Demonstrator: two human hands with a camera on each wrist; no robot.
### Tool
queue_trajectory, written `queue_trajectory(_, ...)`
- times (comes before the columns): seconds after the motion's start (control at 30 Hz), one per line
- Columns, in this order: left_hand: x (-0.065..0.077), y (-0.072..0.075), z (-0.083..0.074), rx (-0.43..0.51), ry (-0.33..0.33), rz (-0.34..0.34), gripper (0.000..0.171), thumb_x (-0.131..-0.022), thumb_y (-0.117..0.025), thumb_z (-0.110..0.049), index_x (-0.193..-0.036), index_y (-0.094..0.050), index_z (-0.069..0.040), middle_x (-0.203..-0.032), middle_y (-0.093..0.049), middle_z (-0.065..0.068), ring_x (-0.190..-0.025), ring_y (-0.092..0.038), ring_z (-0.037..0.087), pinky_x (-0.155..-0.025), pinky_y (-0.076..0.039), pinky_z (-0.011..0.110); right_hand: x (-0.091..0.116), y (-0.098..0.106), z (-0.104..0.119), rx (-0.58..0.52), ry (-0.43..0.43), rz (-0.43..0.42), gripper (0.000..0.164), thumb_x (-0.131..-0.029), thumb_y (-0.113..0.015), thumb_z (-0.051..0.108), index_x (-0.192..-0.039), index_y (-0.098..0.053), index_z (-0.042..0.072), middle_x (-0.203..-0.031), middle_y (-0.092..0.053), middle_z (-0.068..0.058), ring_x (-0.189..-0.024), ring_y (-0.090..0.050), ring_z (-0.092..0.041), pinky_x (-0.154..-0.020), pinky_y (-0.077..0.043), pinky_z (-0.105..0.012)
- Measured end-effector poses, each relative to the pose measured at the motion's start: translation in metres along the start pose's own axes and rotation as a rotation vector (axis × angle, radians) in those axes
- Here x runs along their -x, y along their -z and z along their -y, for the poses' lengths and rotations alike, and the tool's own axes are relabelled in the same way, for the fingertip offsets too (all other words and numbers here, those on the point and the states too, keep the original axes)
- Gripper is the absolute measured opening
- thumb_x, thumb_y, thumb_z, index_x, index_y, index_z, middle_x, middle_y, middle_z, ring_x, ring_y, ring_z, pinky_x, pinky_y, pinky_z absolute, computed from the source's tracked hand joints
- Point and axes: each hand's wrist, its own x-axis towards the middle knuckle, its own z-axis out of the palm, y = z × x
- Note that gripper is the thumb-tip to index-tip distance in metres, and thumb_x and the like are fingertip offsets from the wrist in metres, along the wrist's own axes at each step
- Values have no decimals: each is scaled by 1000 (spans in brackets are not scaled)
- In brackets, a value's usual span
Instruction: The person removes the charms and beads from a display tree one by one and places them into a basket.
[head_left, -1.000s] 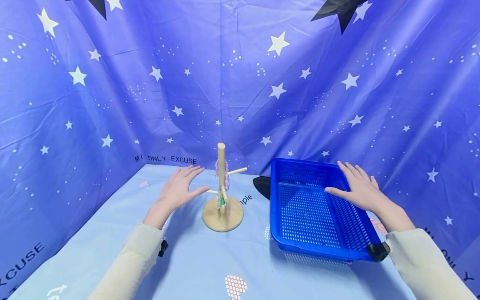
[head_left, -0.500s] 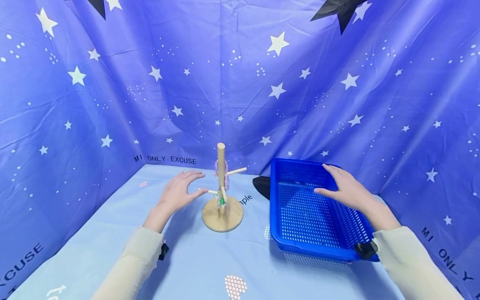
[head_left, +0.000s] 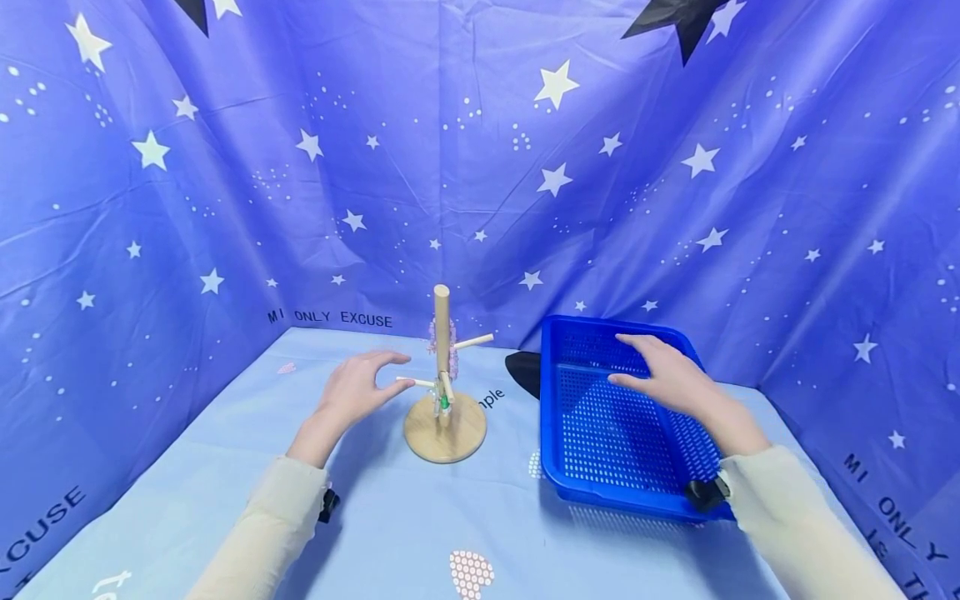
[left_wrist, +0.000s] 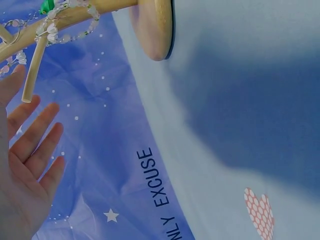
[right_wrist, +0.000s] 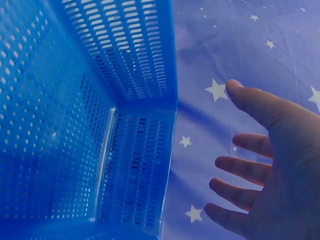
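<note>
Left of the middle stands a wooden rack [head_left: 442,325] with a round base [head_left: 468,433] and several pegs. A pink beaded bracelet [head_left: 453,364] hangs on its far side. In the left wrist view, a bracelet of clear and pale beads [left_wrist: 52,31] loops over a peg [left_wrist: 34,75], by a green charm [left_wrist: 47,6]. My left hand [head_left: 352,387] hovers beside the left peg, holding nothing, fingers spread and gently bent. My right hand [head_left: 675,379], with nothing in it, is held over the blue basket [head_left: 549,408], thumb and fingers apart.
The perforated basket stands at the right of the table, which has a light blue cloth [head_left: 420,533] with printed hearts. A purple-blue curtain [head_left: 480,167] with white stars closes off the back and sides.
My right hand has moved left from the basket's right rim to over its inside. My left hand has shifted slightly and its fingers bend more. The rack and basket have stayed put.
</note>
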Motion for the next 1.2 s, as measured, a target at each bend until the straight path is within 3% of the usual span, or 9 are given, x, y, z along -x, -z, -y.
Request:
queue_trajectory(0.4, 0, -2, 1, 78, -26, -19, 26, -89, -73, -36, -107, -73, -16, -105, -76, 2, -100, -71, 24, -89, -56, 47, -12, -9, 13, -34, 23, -7, 71, -96, -62, 45, -149, -41, 4, -152, -42, -27, -139, -38, -48, -110, -34, -68)
queue_trajectory(0.67, -3, -7, 2, 193, -15, -17, 8, -88, -75, -23, -92, -72, -17, -93, -75, 2, -91, -71, 24, -89, -57, 47, -18, -12, 22, -47, 30, -8, 66, -97, -62, 43, -148, -44, 6, -151, -45, -25, -139, -40, -47, -109, -35, -67)
queue_trajectory(0.9, -4, -11, 2, 343, 27, -11, 6, -88, -75, -15, -89, -72, -10, -87, -74, 5, -82, -69, 19, -83, -59, 41, -22, -13, 30, -59, 41, -11, 62, -97, -63, 39, -146, -46, 6, -150, -47, -23, -139, -42, -45, -110, -36, -66)
queue_trajectory(1.2, -3, -13, 1, 406, 78, 0, 7, -88, -75, -13, -89, -71, -7, -87, -74, 8, -81, -68, 18, -80, -59, 34, -31, -17, 39, -100, 64, -4, 59, -97, -63, 39, -144, -49, 6, -148, -50, -21, -138, -44, -44, -110, -37, -64)
